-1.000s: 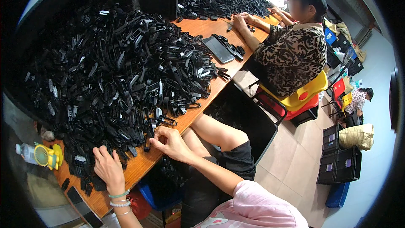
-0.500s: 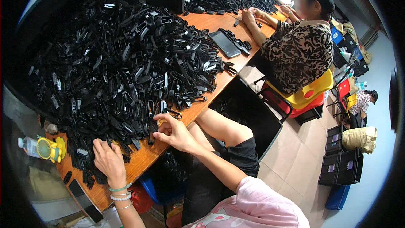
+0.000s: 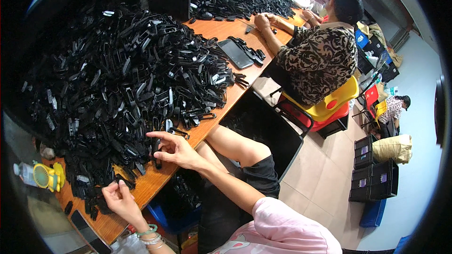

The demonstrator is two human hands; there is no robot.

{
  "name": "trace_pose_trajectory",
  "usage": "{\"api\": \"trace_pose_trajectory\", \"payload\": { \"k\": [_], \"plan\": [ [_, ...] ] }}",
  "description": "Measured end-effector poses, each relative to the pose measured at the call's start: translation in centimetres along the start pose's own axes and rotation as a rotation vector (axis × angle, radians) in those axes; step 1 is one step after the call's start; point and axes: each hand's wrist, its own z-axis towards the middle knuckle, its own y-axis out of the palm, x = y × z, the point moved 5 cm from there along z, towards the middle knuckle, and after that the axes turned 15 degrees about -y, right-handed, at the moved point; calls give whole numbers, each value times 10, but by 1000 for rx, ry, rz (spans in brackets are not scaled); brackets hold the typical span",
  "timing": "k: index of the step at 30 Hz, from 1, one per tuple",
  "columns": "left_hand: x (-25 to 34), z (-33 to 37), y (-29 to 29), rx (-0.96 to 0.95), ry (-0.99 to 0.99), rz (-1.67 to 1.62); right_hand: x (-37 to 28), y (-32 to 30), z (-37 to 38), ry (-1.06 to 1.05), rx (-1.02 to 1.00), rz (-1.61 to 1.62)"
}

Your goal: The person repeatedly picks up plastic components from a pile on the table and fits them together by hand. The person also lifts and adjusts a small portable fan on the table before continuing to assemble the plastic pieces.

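Note:
A big heap of small, long black plastic pieces (image 3: 117, 80), some with open frame-like shapes, covers the wooden table (image 3: 193, 143). At the heap's near edge, my right hand (image 3: 178, 153) pinches one upright black plastic piece (image 3: 156, 154) between thumb and forefinger. My left hand (image 3: 123, 203) is closed lower down to the left, thumb and forefinger together at a small black piece (image 3: 123, 179). The outline of that piece merges with the dark heap behind it. Bracelets circle my left wrist.
A phone (image 3: 235, 53) lies farther along the table, another phone (image 3: 89, 230) at the near left corner. A yellow fan (image 3: 49, 177) stands beside a bottle (image 3: 24, 173). A co-worker (image 3: 320, 59) sits at the right near a second heap (image 3: 249, 2). Black crates (image 3: 374, 181) stand on the floor.
The view has shifted, so the scene sits farther left. My left hand has turned, its thumb and fingertips now showing. My right fingers now have a black piece between them.

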Motion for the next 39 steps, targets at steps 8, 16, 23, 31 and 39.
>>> {"api": "trace_pose_trajectory", "payload": {
  "k": [8, 16, 23, 31, 39],
  "plan": [
    [-2, -39, 11, -27, 11, 65, 6, -9, -3, -28, 45, 132],
    [2, -52, 10, -95, 168, 263, 8, -13, -2, -96, 96, 198],
    [-5, -64, 15, -144, -38, 65, 11, -18, -5, 36, 112, 259],
    [-8, -75, 17, -164, -114, 82, 14, -23, -4, 41, 82, 257],
    [-14, -78, 19, -208, -2, 19, 15, -22, -3, -4, 48, 443]
  ]
}}
